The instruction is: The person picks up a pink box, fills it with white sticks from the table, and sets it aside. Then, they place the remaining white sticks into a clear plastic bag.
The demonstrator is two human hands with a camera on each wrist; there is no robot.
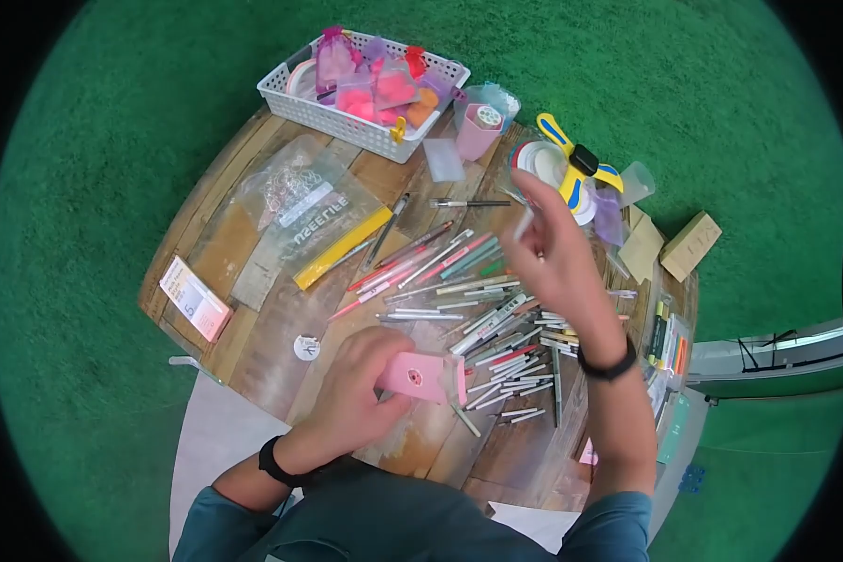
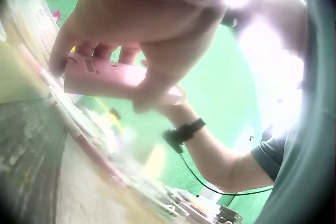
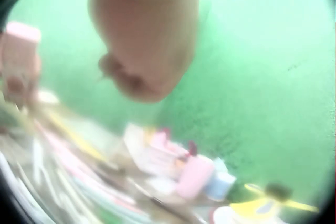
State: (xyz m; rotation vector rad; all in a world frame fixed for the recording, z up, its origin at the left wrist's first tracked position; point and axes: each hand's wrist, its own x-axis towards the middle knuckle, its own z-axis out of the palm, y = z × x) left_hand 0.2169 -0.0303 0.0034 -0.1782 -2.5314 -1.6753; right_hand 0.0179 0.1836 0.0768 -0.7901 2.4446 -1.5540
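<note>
My left hand [image 1: 356, 389] grips a small pink box [image 1: 417, 377] above the near part of the table; its transparent end faces right. Seen from the left wrist, fingers and thumb curl round opposite sides of this pink box [image 2: 100, 79]. Raised over the table's right half is my right hand [image 1: 557, 253], one finger pointing up and others curled. A pale streak [image 1: 524, 225] shows by its fingers; blur hides whether it is held. The right wrist view shows the right hand [image 3: 147, 40] blurred. Many pens [image 1: 496, 323] lie loose between and below the hands.
At the far edge stands a white basket [image 1: 347, 125] of small bags, beside a pink cup [image 1: 478, 140]. A clear bag with a yellow strip [image 1: 342, 248] lies left of the pens. A pink-white box [image 1: 195, 298] is far left, a kraft box [image 1: 691, 245] far right.
</note>
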